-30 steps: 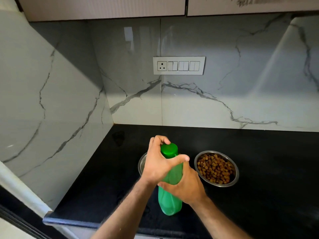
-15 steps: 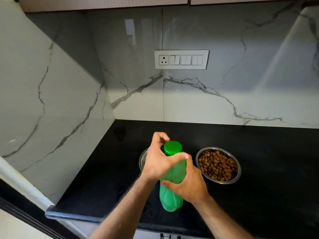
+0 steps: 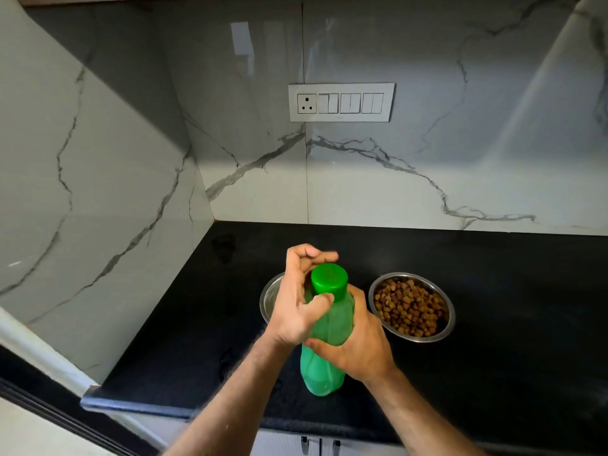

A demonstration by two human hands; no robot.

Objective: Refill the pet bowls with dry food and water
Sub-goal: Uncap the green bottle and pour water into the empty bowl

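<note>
On the black bench (image 3: pixel 164 340), a steel bowl (image 3: pixel 271 299) is sitting half hidden behind the left hand (image 3: pixel 296 307), whose fingers are curling around the green bottle's (image 3: pixel 324 360) cap (image 3: pixel 329 278). The right hand (image 3: pixel 360 343) is gripping the bottle's body. A kibble-filled bowl (image 3: pixel 412 307) is sitting just right.

You're working with a bottle (image 3: pixel 324 350) that's showing up as a see-through mint green, and its cap (image 3: pixel 329 278) is looking a much brighter, solid green. The countertop (image 3: pixel 493 291) you're standing at is reading glossy black with faint speckling. The bowl (image 3: pixel 412 307) on the right is shining silver steel and is carrying kibble (image 3: pixel 409 307) in mixed tan and dark brown. The other bowl (image 3: pixel 270 299) is gleaming the same silver. The wall (image 3: pixel 427 179) behind is looking white with grey marble veining, and the switch plate (image 3: pixel 341 102) is coming across plain white.
</note>
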